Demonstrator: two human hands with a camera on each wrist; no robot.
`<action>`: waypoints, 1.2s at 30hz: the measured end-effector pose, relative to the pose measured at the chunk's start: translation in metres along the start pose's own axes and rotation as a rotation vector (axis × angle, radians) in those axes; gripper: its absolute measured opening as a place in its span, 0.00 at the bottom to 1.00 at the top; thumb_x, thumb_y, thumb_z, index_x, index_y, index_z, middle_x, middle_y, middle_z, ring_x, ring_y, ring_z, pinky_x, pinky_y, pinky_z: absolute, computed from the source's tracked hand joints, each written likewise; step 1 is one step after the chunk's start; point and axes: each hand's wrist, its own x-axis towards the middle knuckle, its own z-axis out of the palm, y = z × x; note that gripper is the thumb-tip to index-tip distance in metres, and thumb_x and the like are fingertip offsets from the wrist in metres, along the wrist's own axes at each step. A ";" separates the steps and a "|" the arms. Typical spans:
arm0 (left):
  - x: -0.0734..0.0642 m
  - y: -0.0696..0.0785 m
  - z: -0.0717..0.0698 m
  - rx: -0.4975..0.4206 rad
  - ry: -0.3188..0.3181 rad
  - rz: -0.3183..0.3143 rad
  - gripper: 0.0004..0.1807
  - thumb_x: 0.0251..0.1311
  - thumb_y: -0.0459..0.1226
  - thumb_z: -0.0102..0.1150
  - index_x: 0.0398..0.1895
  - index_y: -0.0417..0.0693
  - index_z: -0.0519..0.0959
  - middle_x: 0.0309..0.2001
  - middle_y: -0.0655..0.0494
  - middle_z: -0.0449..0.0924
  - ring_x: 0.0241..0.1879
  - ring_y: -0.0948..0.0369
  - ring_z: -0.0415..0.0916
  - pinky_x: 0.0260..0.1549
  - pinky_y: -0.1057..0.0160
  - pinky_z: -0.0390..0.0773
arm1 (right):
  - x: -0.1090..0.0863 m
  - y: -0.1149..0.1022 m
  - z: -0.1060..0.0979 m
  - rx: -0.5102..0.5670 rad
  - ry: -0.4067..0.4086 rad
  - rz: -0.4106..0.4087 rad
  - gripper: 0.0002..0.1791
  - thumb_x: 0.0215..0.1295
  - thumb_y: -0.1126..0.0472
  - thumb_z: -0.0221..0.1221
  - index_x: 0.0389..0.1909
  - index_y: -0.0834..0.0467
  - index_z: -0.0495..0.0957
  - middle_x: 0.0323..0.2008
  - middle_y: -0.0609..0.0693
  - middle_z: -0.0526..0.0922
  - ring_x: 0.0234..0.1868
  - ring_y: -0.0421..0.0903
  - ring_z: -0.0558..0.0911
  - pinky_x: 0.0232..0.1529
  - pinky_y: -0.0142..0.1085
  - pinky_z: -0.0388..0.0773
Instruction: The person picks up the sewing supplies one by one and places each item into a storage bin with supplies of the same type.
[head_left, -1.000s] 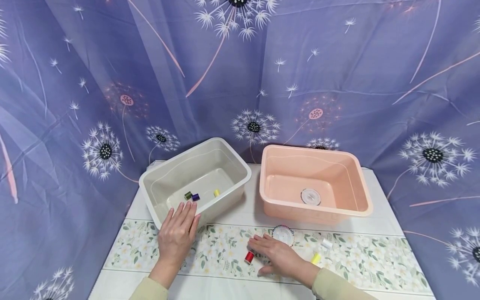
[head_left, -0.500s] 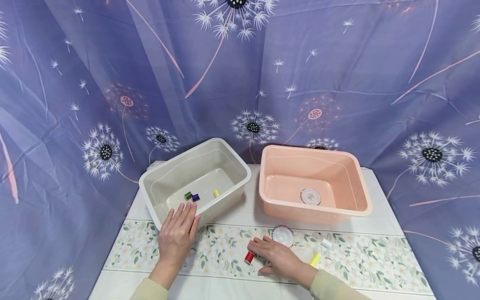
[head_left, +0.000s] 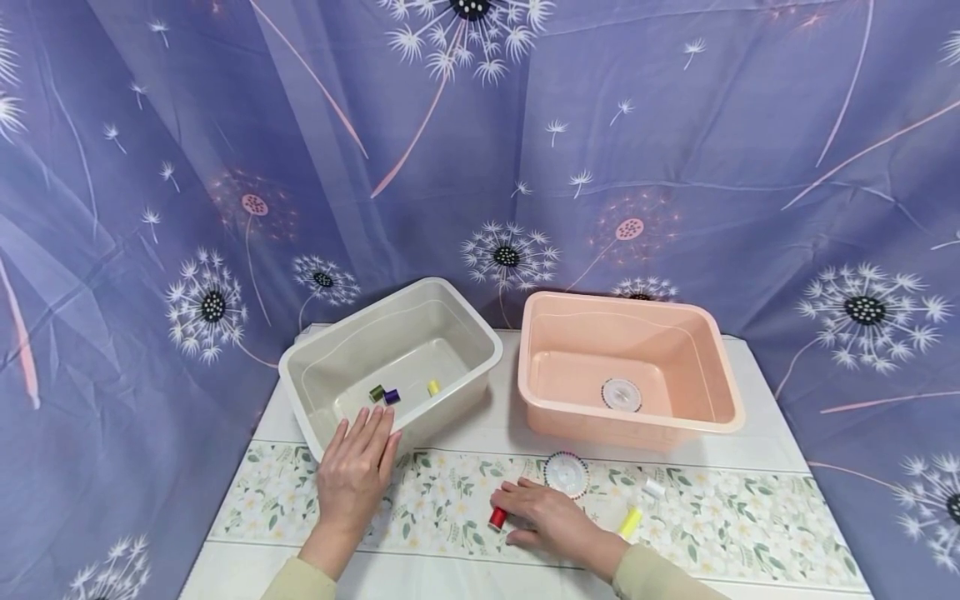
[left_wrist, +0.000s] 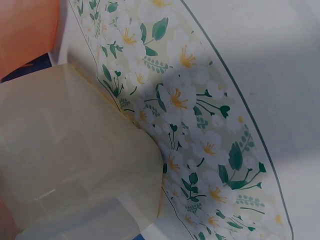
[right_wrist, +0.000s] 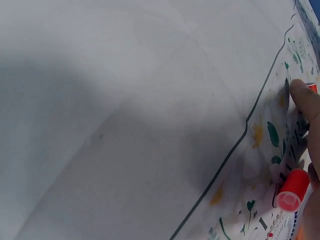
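My left hand (head_left: 351, 475) lies with straight fingers over the near rim of the grey bin (head_left: 465, 392); the left wrist view shows the bin's outer wall (left_wrist: 85, 150) but no hand. On the floral strip, my right hand (head_left: 551, 521) is palm down. Its fingertips cover the upper end of a red thread spool (head_left: 497, 518), and its thumb is apart from the spool. In the right wrist view, a red spool (right_wrist: 294, 189) shows under the hand, while part of another peeks out behind a digit (right_wrist: 302, 95). Just beyond the right hand sits a pin wheel (head_left: 566, 474).
Inside the grey bin lie green (head_left: 377, 392), purple (head_left: 392, 397) and yellow (head_left: 433, 387) spools. A peach bin (head_left: 630, 429) holds another pin wheel (head_left: 621, 394). Right of my hand are a yellow spool (head_left: 630, 522) and a white spool (head_left: 654, 487). A purple dandelion curtain (head_left: 420, 208) stands behind.
My right hand has shifted slightly left, and its fingertips now cover the upper end of the red spool. The left hand has stayed on the grey bin's rim.
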 end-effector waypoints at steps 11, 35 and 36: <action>-0.002 -0.001 -0.001 0.027 -0.072 -0.011 0.25 0.81 0.50 0.52 0.58 0.40 0.88 0.52 0.41 0.89 0.53 0.42 0.88 0.58 0.37 0.82 | 0.012 -0.001 -0.001 0.026 0.009 -0.028 0.21 0.70 0.55 0.71 0.61 0.56 0.85 0.59 0.49 0.89 0.63 0.49 0.86 0.68 0.47 0.79; -0.002 -0.004 0.001 0.024 -0.061 -0.011 0.25 0.81 0.50 0.52 0.58 0.40 0.87 0.52 0.41 0.89 0.53 0.42 0.88 0.58 0.37 0.82 | 0.030 -0.003 0.014 -0.065 0.119 -0.152 0.20 0.61 0.56 0.77 0.53 0.55 0.89 0.52 0.46 0.92 0.57 0.44 0.89 0.64 0.43 0.82; -0.002 -0.004 0.001 0.023 -0.059 -0.011 0.25 0.81 0.50 0.52 0.58 0.40 0.88 0.52 0.41 0.89 0.53 0.42 0.88 0.58 0.37 0.82 | 0.030 -0.003 0.014 -0.059 0.122 -0.149 0.19 0.61 0.56 0.77 0.53 0.55 0.89 0.52 0.45 0.92 0.57 0.44 0.89 0.64 0.43 0.83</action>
